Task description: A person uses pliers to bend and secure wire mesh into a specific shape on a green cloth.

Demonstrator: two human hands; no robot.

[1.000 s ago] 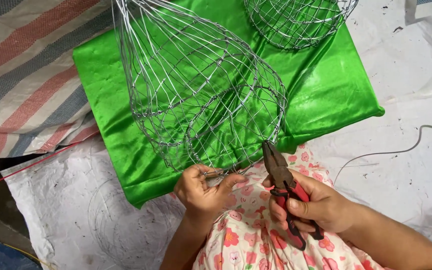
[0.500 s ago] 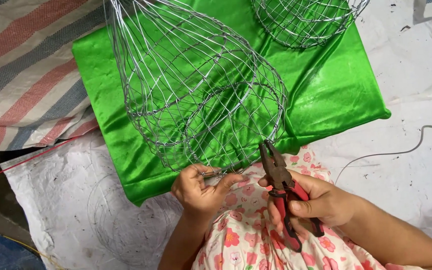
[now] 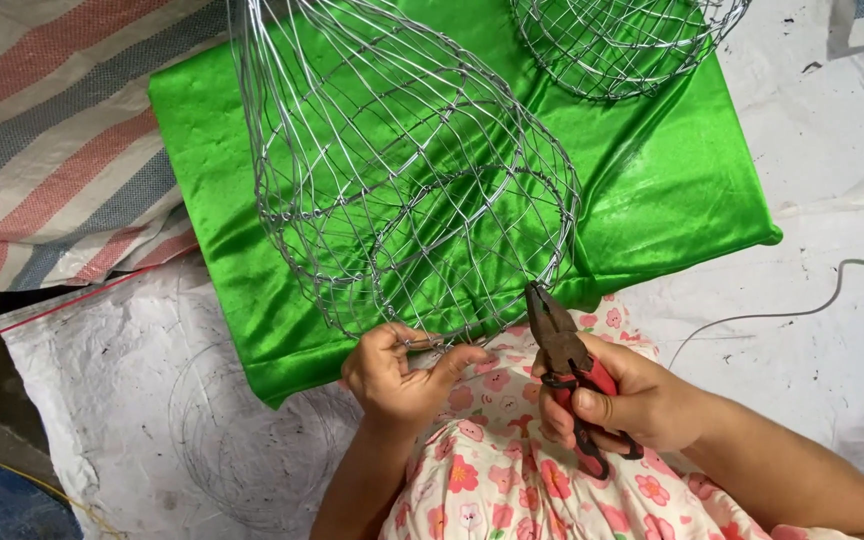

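- Nearest to me I see floral fabric (image 3: 492, 470), white with red and pink flowers, lying across the lap under both forearms.
- My right hand (image 3: 632, 405) is wrapped tight around the red-handled pliers (image 3: 567, 365); the fingers are curled fully over the grips, and the dark nose points up towards the basket's lower edge. I can't quite tell whether the tip touches the wire.
- My left hand (image 3: 397, 370) pinches the bottom rim wire of the wire basket (image 3: 402, 190), thumb and forefinger closed on a short stretch of it, the other fingers folded in beside them.
- That basket, a bulging cage of thin silvery wire, lies on its side just above the hands, resting on the bright green satin cloth (image 3: 672, 200).
- A second wire basket (image 3: 627, 40) sits further off at the cloth's top edge, cut by the frame.
- A striped tarpaulin (image 3: 52, 140) lies far left; a loose grey wire (image 3: 802, 310) trails across the white sheet (image 3: 152, 400) on the right.
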